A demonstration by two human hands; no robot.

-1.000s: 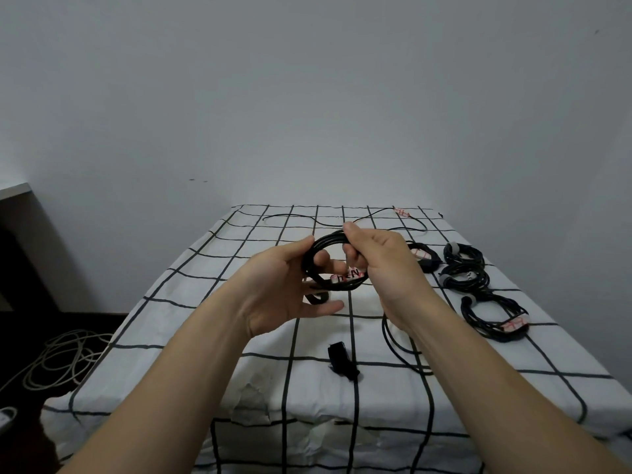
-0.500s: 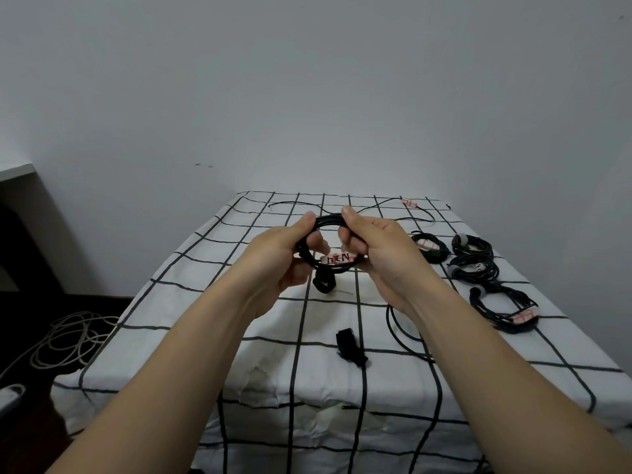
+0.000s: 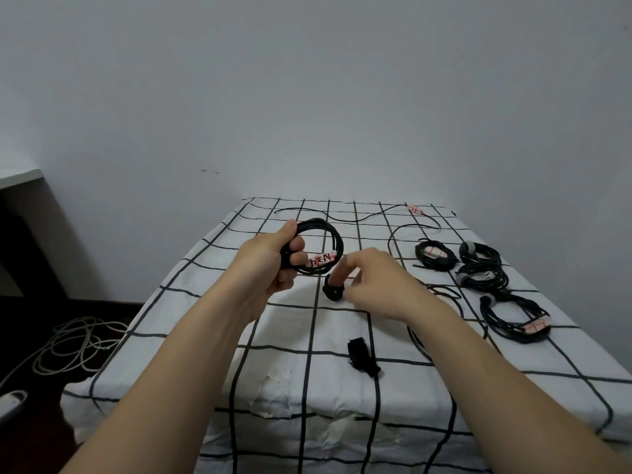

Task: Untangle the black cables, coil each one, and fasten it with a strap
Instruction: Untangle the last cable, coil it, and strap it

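Note:
My left hand grips a coiled black cable by its left side and holds it above the table. A white label with red writing sits on the coil's lower part. My right hand is off the coil and lower down, its index finger and thumb pinching a small black strap loop on the cloth. A second black strap lies nearer to me. A loose black cable with a labelled end runs along the far edge.
Several coiled, strapped black cables lie at the right, among them one bundle and another bundle. The table has a white cloth with black grid lines. Pale cables lie on the floor at the left.
My right hand has let go of the coil and dropped to the small strap loop on the table. My left hand alone now holds the coil, moved slightly left.

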